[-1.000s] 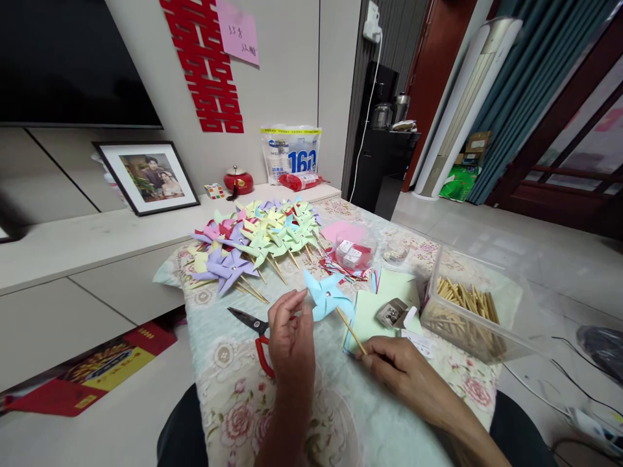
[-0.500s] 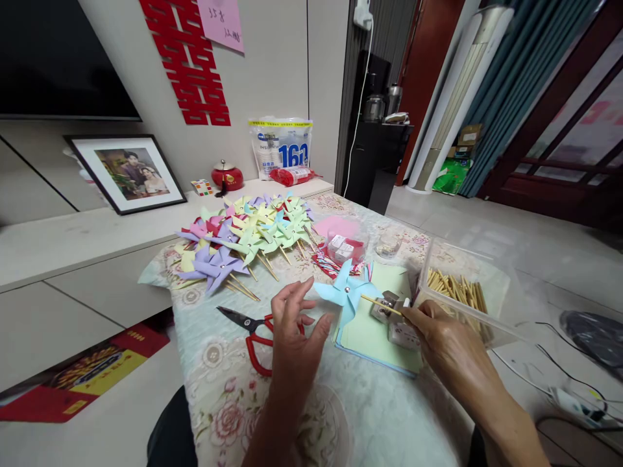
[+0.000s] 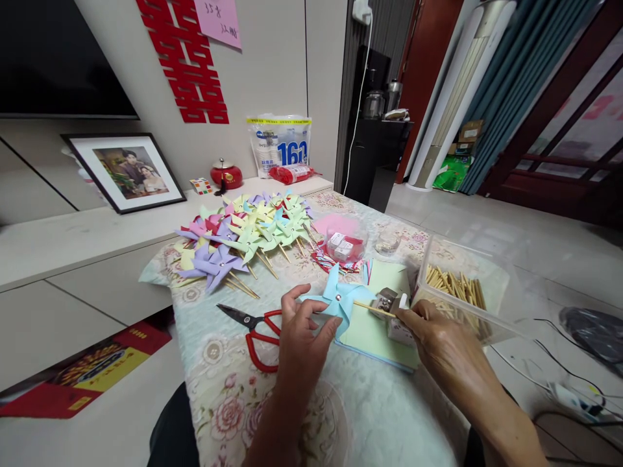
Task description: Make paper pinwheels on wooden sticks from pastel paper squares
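A light blue paper pinwheel [image 3: 337, 298] on a thin wooden stick [image 3: 372, 309] hovers just above the flowered tablecloth [image 3: 370, 415]. My right hand [image 3: 431, 331] pinches the far end of the stick. My left hand [image 3: 302, 331] has its fingertips on the pinwheel's lower left blade. A pile of finished pinwheels [image 3: 243, 237] in purple, green, yellow and pink lies farther back on the table. Under the blue pinwheel is a stack of pale green paper sheets [image 3: 377, 327].
Red-handled scissors [image 3: 253, 327] lie left of my left hand. A clear plastic box of wooden sticks [image 3: 460, 292] stands at the right. A small open box of pins [image 3: 388, 300], a clear tub [image 3: 346, 243] and a glass [image 3: 388, 243] sit behind.
My right hand has swung the pinwheel from upright to lying sideways, its stick now pointing right. My left hand went from open beside it to touching its blade.
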A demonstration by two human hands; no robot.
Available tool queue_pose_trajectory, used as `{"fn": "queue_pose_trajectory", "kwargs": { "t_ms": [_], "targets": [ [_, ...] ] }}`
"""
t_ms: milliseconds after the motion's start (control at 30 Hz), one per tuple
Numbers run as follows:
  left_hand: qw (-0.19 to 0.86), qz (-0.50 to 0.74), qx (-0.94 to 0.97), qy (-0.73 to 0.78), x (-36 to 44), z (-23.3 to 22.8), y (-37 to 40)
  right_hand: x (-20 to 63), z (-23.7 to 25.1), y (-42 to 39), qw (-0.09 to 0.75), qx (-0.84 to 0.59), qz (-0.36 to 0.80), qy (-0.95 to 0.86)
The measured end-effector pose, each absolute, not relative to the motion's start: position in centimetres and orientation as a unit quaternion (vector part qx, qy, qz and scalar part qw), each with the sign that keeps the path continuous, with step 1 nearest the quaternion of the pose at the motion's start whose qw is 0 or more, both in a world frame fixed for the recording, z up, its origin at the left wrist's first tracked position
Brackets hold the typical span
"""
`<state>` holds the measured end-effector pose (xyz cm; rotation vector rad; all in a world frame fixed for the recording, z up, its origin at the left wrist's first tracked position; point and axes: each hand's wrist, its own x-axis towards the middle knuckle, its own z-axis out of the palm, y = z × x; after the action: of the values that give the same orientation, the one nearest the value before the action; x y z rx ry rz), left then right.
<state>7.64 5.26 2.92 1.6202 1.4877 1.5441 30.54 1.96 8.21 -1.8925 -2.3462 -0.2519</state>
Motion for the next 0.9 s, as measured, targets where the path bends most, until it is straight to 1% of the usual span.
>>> {"fn": "queue_pose_trajectory", "kwargs": {
  "t_ms": [200,500,667,767,833,900],
  "targets": [
    [0.235,0.573,0.573,0.536,7.7,2.9,5.3,30.5,8.0,1.8,0.057,-0.613,-0.073,-0.785],
    [0.285,0.572,0.551,0.537,7.8,3.1,5.2,30.2,8.4,1.8,0.067,-0.605,-0.052,-0.792],
    [0.263,0.598,0.530,0.540,8.1,3.4,5.2,30.4,7.7,1.9,0.073,-0.600,-0.054,-0.795],
    [0.234,0.652,0.490,0.529,8.2,3.6,5.2,30.8,7.0,2.0,0.130,-0.593,-0.044,-0.793],
    [0.219,0.686,0.460,0.519,8.1,3.5,5.3,30.9,6.8,2.1,0.199,-0.581,-0.024,-0.789],
    [0.216,0.688,0.443,0.532,8.1,3.1,5.5,30.8,7.0,2.3,0.263,-0.569,0.002,-0.779]
  ]
}}
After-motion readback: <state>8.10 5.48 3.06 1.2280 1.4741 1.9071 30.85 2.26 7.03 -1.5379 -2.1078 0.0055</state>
